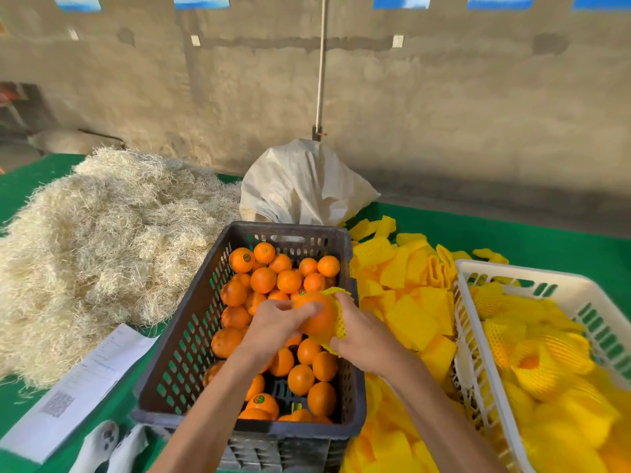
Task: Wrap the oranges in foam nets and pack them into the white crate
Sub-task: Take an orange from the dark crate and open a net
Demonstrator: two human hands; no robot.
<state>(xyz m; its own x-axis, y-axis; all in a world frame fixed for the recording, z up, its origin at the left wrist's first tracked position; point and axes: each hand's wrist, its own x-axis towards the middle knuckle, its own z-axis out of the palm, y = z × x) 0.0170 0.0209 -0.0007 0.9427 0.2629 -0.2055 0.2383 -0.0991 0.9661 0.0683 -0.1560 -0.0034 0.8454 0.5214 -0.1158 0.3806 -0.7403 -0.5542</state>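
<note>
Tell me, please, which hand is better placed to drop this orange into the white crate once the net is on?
The right hand, probably. It already grips the foam net around the orange and is nearer the white crate on the right. The left hand would have to reach across.

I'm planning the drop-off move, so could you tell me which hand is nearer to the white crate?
Right. The right hand holds the foam net over the dark crate's right edge, on the side of the white crate. The left hand grips the orange farther left.
</note>
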